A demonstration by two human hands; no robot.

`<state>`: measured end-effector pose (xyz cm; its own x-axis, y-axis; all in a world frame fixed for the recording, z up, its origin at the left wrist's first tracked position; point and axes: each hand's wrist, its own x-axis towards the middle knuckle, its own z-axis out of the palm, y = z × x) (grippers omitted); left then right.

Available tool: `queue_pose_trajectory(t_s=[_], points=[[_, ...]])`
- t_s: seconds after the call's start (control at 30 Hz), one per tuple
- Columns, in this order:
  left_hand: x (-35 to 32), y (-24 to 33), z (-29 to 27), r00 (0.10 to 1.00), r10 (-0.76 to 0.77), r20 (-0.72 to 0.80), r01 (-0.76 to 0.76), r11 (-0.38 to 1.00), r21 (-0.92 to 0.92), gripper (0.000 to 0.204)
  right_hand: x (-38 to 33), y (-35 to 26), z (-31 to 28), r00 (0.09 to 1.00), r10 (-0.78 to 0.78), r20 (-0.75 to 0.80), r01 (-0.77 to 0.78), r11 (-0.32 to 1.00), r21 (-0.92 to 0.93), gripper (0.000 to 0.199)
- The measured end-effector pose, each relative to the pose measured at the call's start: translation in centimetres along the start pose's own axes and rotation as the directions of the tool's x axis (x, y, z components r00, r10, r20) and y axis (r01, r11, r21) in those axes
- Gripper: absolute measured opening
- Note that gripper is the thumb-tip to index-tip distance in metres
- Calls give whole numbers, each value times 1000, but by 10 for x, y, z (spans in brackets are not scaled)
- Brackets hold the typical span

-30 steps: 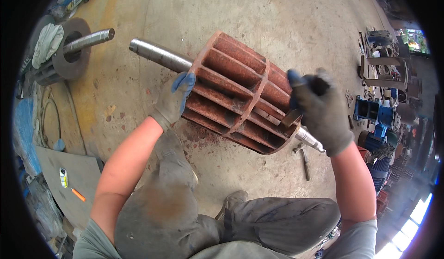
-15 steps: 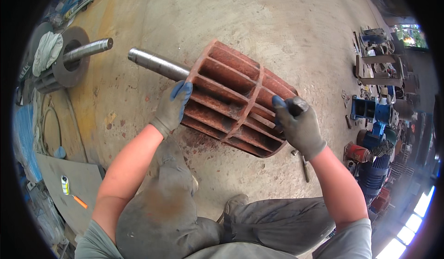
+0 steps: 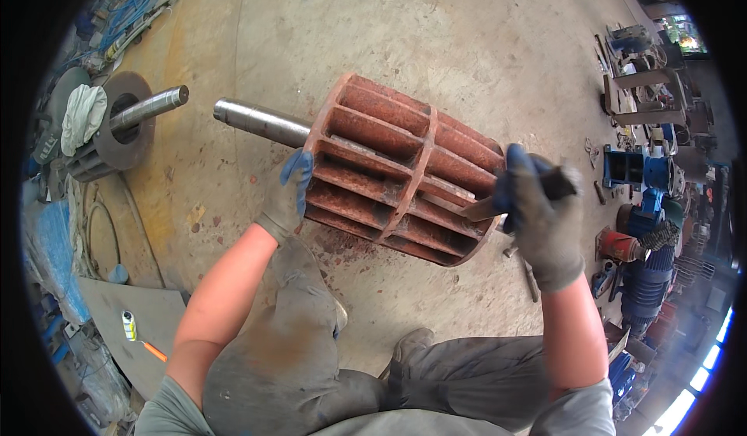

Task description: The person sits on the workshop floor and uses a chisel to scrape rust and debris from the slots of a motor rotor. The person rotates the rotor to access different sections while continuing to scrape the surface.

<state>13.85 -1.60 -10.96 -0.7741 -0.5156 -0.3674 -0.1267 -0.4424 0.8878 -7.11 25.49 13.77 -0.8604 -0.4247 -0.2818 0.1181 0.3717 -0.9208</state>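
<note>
A rusty red-brown finned rotor (image 3: 405, 167) lies tilted in front of me, with a bare steel shaft (image 3: 261, 121) sticking out at its upper left. My left hand (image 3: 285, 195), in a grey glove with blue fingertips, grips the rotor's left end rim. In my gloved right hand (image 3: 545, 222) is a dark-handled scraper (image 3: 481, 209). Its flat blade reaches into a slot between the fins near the rotor's right end. What supports the rotor underneath is hidden.
Reddish flakes lie on the concrete floor (image 3: 358, 280) below the rotor. At left stand another dark rotor (image 3: 128, 144) with a shaft and cloth, and a metal sheet (image 3: 117, 304) bearing a paint roller (image 3: 132, 331). Motors (image 3: 646, 288) and parts line the right side.
My right hand has moved right, away from the rotor's fins, so the scraper blade now shows. The left hand keeps its hold on the rim. My view has shifted slightly.
</note>
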Motion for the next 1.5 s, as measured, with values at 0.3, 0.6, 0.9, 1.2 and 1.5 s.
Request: queue_pose_trajectory(t_s=[0.3,0.6,0.9,1.2,1.5], points=[[-6,4,5,998,0,63,10,988,-152,74,-2,26,-18,987,88,135,-88,996,-3,41],[-13,13,2,988,147,55,-155,967,202,71,5,16,33,947,-135,291,132,991,28,37],[-25,29,14,987,144,75,-157,965,210,85,-11,20,29,955,-142,261,146,989,6,36],[-41,35,6,979,183,92,-205,883,422,88,-5,-16,78,931,48,361,-52,999,2,40],[-46,37,2,962,245,120,-271,827,492,83,-24,8,87,961,-30,273,29,1000,7,37]])
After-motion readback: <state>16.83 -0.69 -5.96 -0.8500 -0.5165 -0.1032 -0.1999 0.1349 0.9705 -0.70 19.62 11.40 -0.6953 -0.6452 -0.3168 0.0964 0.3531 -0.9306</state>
